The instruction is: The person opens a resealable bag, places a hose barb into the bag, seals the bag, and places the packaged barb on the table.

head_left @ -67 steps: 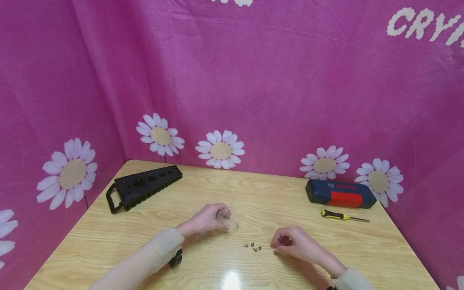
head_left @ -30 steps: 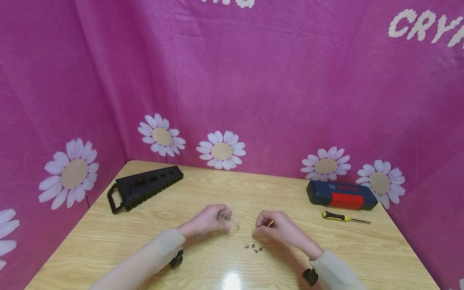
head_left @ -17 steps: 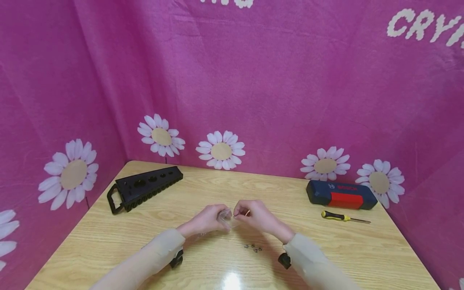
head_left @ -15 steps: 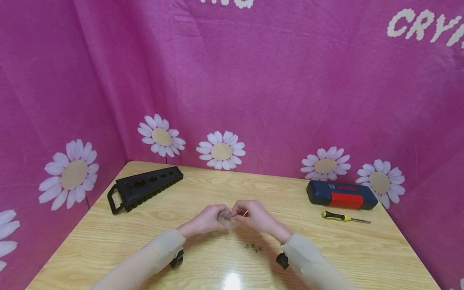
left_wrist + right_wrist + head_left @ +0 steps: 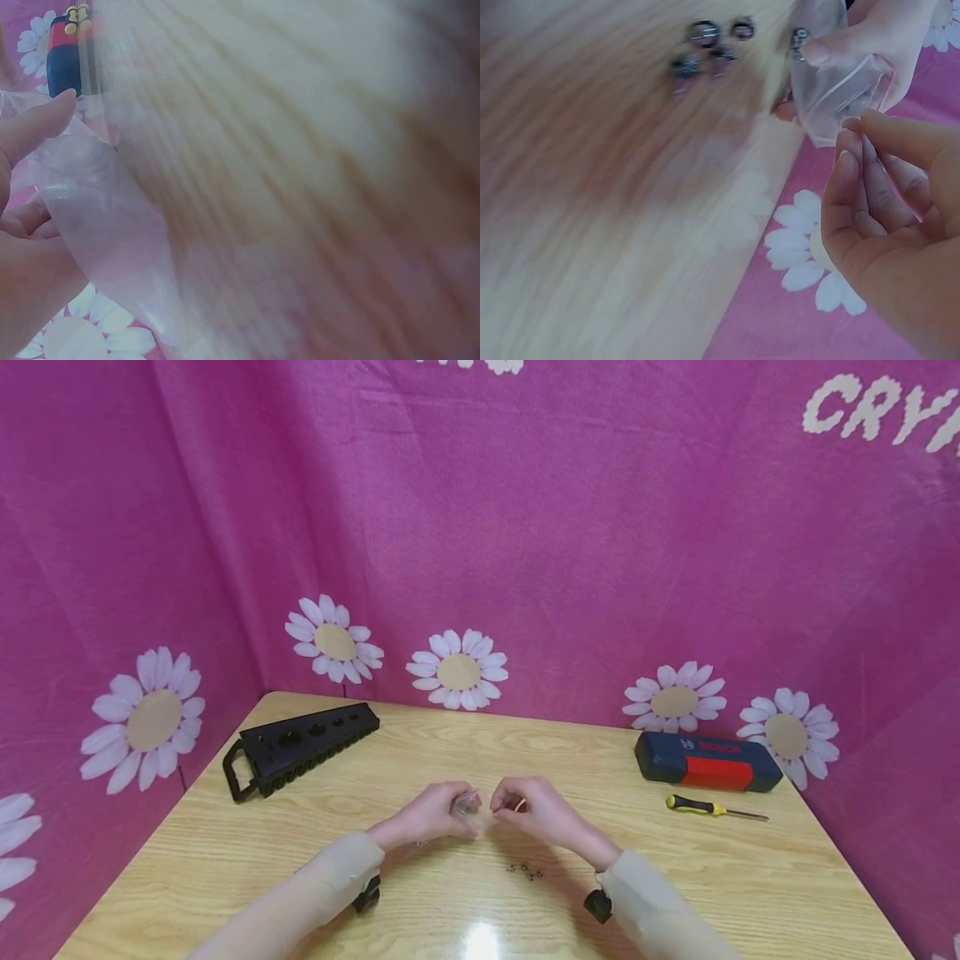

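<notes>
My left hand (image 5: 431,810) grips a clear plastic bag (image 5: 467,806) near the middle of the table. Thumb and fingers hold its side, and the mouth faces right. In the right wrist view small metal pieces (image 5: 800,43) show through the plastic. Just right of the bag's mouth is my right hand (image 5: 543,810), fingers curled with the tips together. Nothing can be made out between those fingertips in the right wrist view. Several small shiny metal pieces (image 5: 532,876) lie loose on the table below the hands; blur hides their exact kind.
A black tapered tool rack (image 5: 307,742) with a handle lies at the back left of the wooden table (image 5: 420,743). At the back right sits a dark blue and red Bosch case (image 5: 708,762). In front of it lies a yellow-and-black screwdriver (image 5: 712,807).
My right hand picked up a small metal piece at the right, carried it left to the bag's mouth, then drew back slightly. My left hand stayed put with the bag.
</notes>
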`<state>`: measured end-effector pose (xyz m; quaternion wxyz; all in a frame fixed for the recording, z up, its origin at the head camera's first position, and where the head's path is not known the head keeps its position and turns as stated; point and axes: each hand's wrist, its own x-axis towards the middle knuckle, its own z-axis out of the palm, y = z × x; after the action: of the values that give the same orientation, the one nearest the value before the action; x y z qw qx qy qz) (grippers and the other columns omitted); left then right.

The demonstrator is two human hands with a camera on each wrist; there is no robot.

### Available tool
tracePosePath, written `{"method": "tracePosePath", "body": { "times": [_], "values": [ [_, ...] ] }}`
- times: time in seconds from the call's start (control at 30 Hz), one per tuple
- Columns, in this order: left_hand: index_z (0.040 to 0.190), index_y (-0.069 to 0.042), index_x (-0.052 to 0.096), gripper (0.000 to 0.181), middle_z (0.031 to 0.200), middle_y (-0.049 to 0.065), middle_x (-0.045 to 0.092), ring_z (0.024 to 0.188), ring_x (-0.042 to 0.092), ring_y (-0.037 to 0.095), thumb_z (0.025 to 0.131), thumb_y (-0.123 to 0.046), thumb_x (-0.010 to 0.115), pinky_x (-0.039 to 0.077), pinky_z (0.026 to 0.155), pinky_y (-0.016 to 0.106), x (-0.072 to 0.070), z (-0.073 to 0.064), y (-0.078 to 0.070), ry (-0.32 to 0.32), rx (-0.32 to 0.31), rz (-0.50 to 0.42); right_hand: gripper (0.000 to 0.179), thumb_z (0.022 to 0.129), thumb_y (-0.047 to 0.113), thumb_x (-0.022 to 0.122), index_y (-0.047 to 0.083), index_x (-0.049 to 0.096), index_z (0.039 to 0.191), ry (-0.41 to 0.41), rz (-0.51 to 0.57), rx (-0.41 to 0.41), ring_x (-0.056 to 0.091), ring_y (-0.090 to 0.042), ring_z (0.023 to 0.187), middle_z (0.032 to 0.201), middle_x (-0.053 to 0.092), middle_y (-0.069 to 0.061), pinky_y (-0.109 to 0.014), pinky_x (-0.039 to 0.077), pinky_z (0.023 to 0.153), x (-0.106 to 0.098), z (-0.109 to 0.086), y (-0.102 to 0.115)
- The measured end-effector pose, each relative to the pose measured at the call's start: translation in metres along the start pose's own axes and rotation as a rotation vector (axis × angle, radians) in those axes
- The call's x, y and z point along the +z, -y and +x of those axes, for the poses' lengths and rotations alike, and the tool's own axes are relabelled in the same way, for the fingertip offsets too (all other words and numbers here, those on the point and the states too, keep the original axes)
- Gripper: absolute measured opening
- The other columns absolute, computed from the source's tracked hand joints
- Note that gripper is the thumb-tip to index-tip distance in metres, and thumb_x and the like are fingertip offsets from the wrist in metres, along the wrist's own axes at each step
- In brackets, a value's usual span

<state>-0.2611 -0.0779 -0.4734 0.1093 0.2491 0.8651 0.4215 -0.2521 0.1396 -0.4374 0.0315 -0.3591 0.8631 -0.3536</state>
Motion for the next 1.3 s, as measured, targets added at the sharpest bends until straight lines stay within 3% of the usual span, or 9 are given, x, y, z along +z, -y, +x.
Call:
{"method": "tracePosePath", "body": {
  "times": [0.3, 0.6, 1.3],
  "values": [
    [0.105, -0.001, 0.063, 0.033, 0.108, 0.011, 0.070, 0.100, 0.068, 0.020, 0.079, -0.006, 0.082, 0.055, 0.080, 0.025, 0.001, 0.000, -0.001, 0.003, -0.026, -0.045, 0.004, 0.091, 0.008, 0.071, 0.005, 0.068, 0.089, 0.076, -0.013, 0.060, 0.059, 0.003, 0.076, 0.083, 0.072, -0.001, -0.018, 0.053, 0.067, -0.008, -0.036, -0.017],
    [0.106, -0.001, 0.063, 0.034, 0.108, 0.011, 0.070, 0.102, 0.069, 0.022, 0.078, -0.005, 0.083, 0.056, 0.080, 0.025, 0.001, 0.001, -0.001, 0.016, -0.014, -0.042, 0.004, 0.089, 0.008, 0.073, 0.008, 0.069, 0.091, 0.171, 0.047, 0.083, 0.058, 0.005, 0.076, 0.086, 0.073, -0.001, -0.017, 0.052, 0.068, -0.013, -0.067, -0.024],
    [0.106, -0.002, 0.063, 0.034, 0.109, 0.011, 0.070, 0.097, 0.070, 0.020, 0.079, -0.006, 0.082, 0.056, 0.080, 0.026, 0.001, -0.001, -0.001, 0.013, -0.017, -0.037, 0.001, 0.090, 0.011, 0.072, 0.010, 0.071, 0.090, 0.208, -0.032, 0.073, 0.049, 0.006, 0.073, 0.086, 0.070, 0.004, -0.015, 0.047, 0.066, -0.008, -0.067, -0.025]
  ]
}}
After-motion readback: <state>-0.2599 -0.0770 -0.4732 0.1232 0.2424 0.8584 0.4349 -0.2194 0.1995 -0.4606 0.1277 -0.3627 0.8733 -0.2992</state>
